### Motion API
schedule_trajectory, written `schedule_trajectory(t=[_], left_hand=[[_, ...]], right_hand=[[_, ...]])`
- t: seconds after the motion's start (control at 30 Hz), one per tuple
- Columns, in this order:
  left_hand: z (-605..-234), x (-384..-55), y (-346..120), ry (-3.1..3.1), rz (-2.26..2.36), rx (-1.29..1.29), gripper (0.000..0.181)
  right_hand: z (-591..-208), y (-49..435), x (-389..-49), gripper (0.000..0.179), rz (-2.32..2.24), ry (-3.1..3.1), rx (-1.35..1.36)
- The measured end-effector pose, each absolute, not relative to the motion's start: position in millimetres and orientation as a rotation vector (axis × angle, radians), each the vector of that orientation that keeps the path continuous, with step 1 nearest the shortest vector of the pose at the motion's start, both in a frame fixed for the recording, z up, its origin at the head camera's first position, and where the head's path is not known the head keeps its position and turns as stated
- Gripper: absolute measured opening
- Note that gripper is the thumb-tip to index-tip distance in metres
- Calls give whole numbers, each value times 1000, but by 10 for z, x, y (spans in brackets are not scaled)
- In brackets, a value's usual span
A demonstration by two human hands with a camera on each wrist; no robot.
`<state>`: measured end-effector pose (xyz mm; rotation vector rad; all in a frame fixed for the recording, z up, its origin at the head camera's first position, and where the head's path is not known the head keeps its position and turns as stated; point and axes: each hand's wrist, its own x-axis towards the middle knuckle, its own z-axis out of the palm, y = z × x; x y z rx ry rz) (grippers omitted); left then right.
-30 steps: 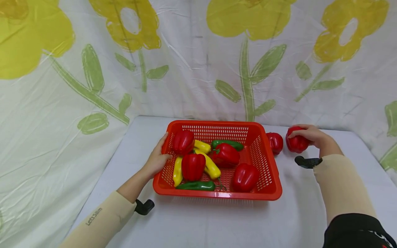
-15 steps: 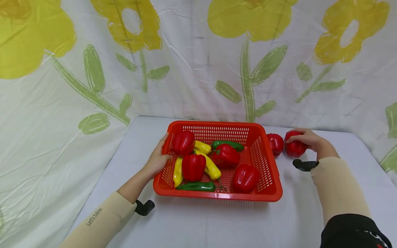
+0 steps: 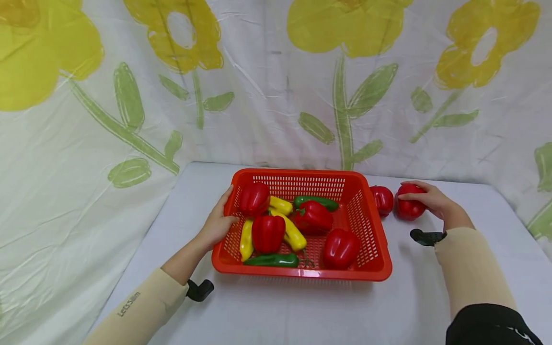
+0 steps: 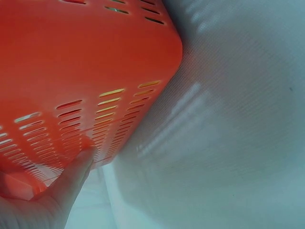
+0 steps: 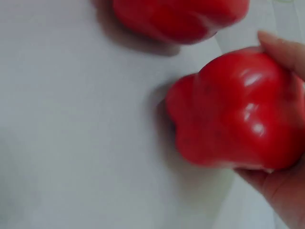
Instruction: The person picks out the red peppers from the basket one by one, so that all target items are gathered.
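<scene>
My left hand (image 3: pixel 218 221) grips the left rim of a red perforated plastic basket (image 3: pixel 379 258), thumb over the edge and fingers along the outside. In the left wrist view a finger (image 4: pixel 71 179) lies against the slotted wall. Off to the right, my right hand (image 3: pixel 437 199) holds a red bell pepper (image 3: pixel 408 203), with fingers and thumb on opposite sides of it. This pepper (image 5: pixel 238 114) fills the right of the right wrist view, close over the white tabletop. A second red bell pepper (image 3: pixel 382 200) sits between it and the basket.
Inside the basket lie several red bell peppers (image 3: pixel 341 248), yellow peppers (image 3: pixel 294 232) and green peppers (image 3: pixel 273 260). The white table (image 3: pixel 276 311) ends at the back against a hanging cloth (image 3: pixel 267 120) with yellow flowers.
The right hand has lowered the red bell pepper slightly and brought it a little left, nearer the other one. My left hand and the basket have stayed in place.
</scene>
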<state>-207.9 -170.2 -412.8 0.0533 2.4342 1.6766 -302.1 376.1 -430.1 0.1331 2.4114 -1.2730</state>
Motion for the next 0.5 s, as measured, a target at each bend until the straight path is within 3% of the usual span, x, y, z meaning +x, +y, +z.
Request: schedule_trajectory(t=[0.5], left_hand=[[-4116,-2072,-1691,2436,1681,48,81]], right_hand=[[-4403,3814,-2986,90,-1346,2453,176]])
